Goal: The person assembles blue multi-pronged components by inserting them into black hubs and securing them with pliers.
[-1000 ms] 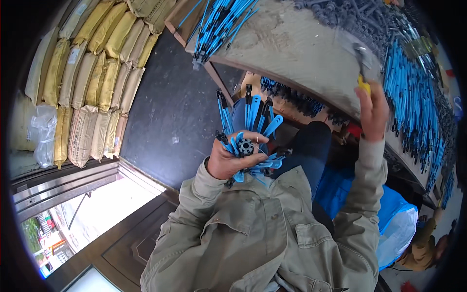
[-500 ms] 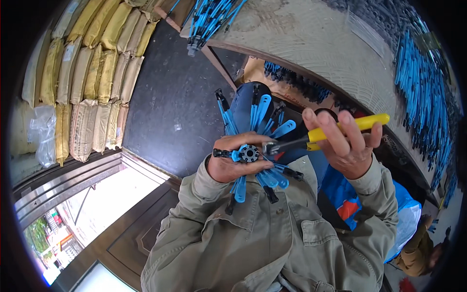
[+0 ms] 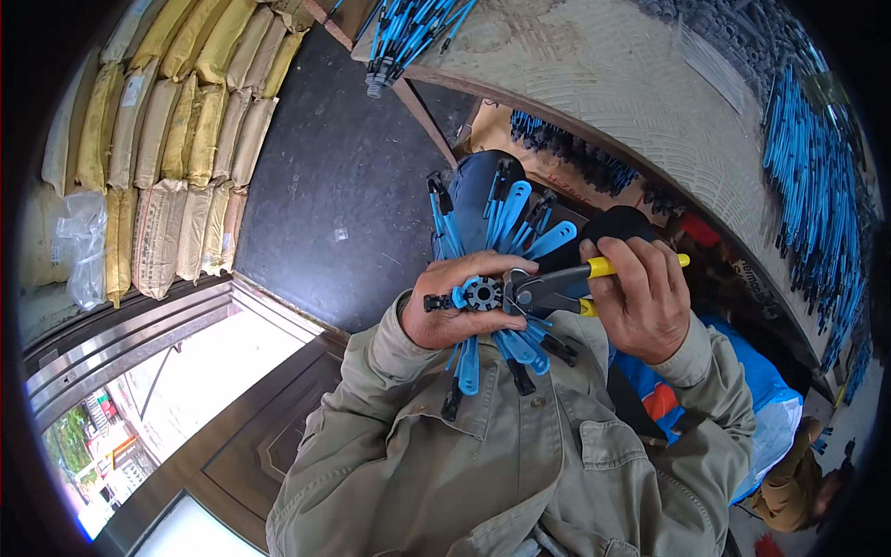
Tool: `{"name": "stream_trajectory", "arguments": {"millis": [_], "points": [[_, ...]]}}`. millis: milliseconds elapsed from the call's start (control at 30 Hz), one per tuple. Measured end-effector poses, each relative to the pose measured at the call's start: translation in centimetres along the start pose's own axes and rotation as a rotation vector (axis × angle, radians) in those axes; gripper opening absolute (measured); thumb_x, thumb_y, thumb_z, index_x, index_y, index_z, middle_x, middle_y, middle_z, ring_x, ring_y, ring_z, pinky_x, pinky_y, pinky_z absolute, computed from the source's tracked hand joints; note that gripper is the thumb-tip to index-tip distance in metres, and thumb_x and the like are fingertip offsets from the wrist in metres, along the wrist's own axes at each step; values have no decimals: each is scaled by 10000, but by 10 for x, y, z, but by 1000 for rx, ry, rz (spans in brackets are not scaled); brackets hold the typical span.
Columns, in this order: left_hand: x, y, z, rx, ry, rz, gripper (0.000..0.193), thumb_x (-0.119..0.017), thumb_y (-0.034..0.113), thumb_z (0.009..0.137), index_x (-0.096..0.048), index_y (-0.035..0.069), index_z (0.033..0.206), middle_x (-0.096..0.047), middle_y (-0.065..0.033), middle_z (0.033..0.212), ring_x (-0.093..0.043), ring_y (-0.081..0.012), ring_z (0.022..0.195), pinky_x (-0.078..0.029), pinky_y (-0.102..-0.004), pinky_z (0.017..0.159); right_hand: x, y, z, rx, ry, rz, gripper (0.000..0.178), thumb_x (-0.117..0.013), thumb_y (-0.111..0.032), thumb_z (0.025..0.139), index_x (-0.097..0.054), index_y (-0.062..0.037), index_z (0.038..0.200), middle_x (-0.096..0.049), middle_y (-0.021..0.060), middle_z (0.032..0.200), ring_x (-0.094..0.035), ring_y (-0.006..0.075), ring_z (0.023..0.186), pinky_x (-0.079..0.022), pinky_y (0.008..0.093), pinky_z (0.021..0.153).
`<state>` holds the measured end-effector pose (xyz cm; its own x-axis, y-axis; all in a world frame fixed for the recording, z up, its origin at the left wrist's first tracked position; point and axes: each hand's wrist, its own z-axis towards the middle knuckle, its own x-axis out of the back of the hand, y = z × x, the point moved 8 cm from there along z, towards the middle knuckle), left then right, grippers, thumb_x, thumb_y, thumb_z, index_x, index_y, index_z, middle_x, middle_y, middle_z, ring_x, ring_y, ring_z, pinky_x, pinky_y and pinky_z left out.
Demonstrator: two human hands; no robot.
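Bundle of blue strips (image 3: 506, 278) with black ends, fanned out around a black toothed hub (image 3: 483, 294), at the centre of the frame, just above the chest of a khaki jacket (image 3: 483, 464). Held in the left hand (image 3: 455, 302), fingers closed round the hub and the strips from the left side. Pliers (image 3: 557, 286) with yellow handles, dark nose touching the hub from the right, gripped in the right hand (image 3: 640, 297), fingers wrapped tight over the handles. Both hands close together, nearly touching at the hub.

Behind the bundle, a dark seat-like shape (image 3: 483, 186), partly hidden. Across the upper right of the frame, a pale worktop (image 3: 603, 84), curved by the lens. More blue strips in a long heap (image 3: 817, 186) along its right edge, another bunch (image 3: 408, 32) overhanging its upper left corner. Dark floor (image 3: 334, 186) at centre left. Yellow and tan sacks (image 3: 167, 139) stacked in the upper left. Bright doorway (image 3: 167, 381) at lower left.
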<state>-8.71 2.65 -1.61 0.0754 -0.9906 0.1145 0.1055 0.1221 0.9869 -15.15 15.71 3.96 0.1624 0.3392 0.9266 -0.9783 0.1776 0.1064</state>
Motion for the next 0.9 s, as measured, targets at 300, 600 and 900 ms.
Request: {"name": "stream_trajectory", "arguments": {"millis": [300,600,900], "points": [[-12,7,1,10,-142,-20,565,-817,325,606,-625,-10,1018,-644,-121,901,-632,-203,798,-483,-298,710,-3,17,-1,-4,-488,790,228,-659,-155,796,-547,-25,946,-541,127,994,-603,235,758,-498,336,608],[-4,7,-8,-166,-69,-123,469,-788,152,671,-600,31,1083,-634,-139,1026,-628,-236,919,-483,-327,791,-8,18,-2,-24,-548,1361,344,-684,-219,779,-538,-52,1041,-533,109,945,-604,211,727,-495,309,600],[1,6,-6,-70,55,-19,526,-813,138,636,-593,18,1099,-643,-133,1004,-634,-219,904,-489,-305,772,-3,7,-5,-114,-120,211,266,-598,-128,718,-610,-96,982,-522,124,1109,-534,236,1016,-386,456,900]]}}
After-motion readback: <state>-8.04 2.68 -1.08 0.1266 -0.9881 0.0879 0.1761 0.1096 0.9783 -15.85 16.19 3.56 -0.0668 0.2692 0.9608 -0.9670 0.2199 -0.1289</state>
